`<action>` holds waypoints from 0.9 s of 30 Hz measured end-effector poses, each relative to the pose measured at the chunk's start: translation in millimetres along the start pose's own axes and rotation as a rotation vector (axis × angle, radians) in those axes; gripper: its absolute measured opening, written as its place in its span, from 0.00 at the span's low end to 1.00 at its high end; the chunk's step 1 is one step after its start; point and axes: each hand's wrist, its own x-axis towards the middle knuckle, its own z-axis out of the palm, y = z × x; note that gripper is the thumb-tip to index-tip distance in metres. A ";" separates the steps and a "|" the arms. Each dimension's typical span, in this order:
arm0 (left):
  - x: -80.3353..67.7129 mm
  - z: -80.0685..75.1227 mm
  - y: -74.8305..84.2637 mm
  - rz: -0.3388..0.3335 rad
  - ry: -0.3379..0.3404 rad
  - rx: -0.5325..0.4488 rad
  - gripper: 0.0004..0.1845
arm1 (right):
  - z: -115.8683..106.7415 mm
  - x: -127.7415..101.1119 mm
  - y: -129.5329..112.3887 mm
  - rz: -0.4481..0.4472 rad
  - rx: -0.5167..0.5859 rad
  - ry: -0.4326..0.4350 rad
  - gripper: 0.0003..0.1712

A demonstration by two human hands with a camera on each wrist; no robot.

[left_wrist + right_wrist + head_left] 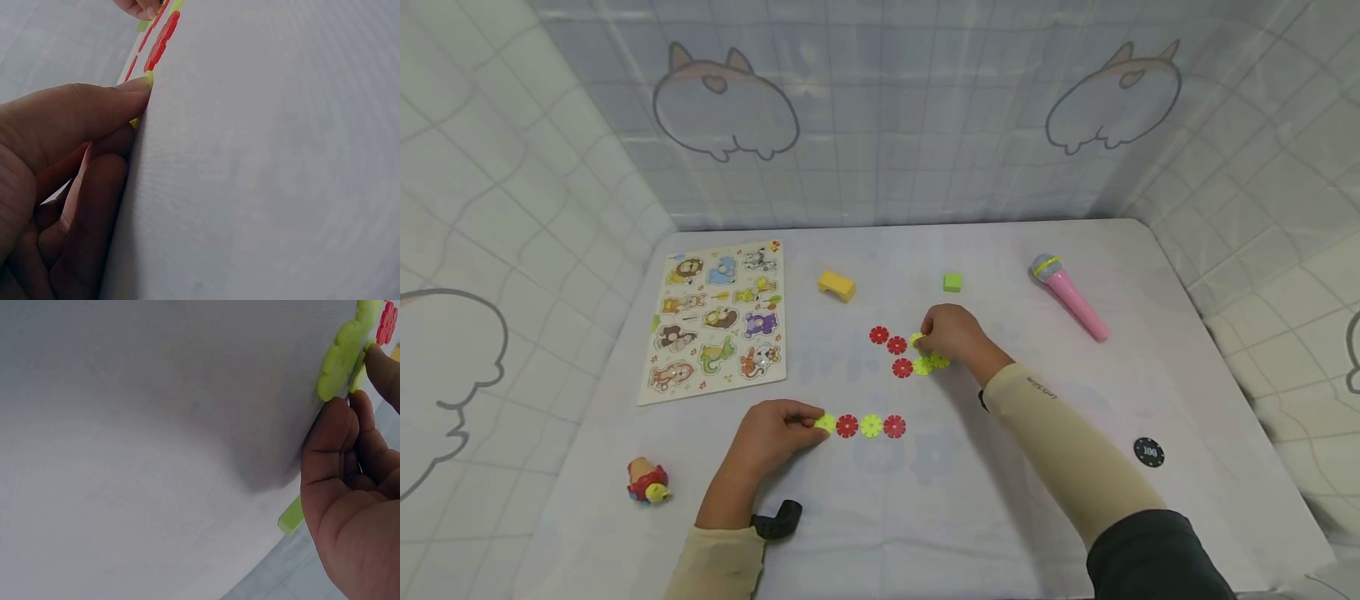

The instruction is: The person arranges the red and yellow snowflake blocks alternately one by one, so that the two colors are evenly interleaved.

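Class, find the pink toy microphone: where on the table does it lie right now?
In the head view, the pink toy microphone lies at the table's far right, right of the small green block and beyond the right hand.

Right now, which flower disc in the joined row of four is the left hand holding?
The yellow-green plastic flower disc at the row's left end; the left hand pinches it, while the other three discs lie untouched.

On my counter (1000,517) lie an animal puzzle board (718,319), yellow block (837,285), green cube (952,282), pink toy microphone (1070,297), black chip (1148,452) and a small toy figure (647,482).
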 end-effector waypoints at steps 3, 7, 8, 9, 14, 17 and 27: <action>0.0 0.0 -0.3 0.003 -0.001 -0.003 0.13 | -0.9 -0.6 -0.7 0.009 -0.008 -0.002 0.13; 0.2 0.0 0.0 0.003 0.000 0.008 0.13 | -1.0 -1.0 -1.4 0.010 -0.012 -0.002 0.16; 0.3 0.0 0.0 0.004 0.000 0.013 0.14 | -0.8 -1.1 -1.7 0.011 -0.014 -0.002 0.18; 0.5 0.1 -0.1 0.003 0.000 0.018 0.14 | -0.6 -1.2 -2.0 0.013 -0.015 -0.002 0.19; 0.9 0.3 -0.4 0.005 0.000 0.034 0.14 | 0.7 -2.7 -3.8 0.027 -0.020 0.004 0.20; 0.5 0.1 0.1 0.004 0.000 0.035 0.14 | 1.9 -3.8 -3.0 0.032 0.007 0.022 0.19; 0.8 0.3 -0.4 -0.006 -0.010 0.041 0.14 | -9.1 -11.3 35.1 0.052 0.341 0.136 0.10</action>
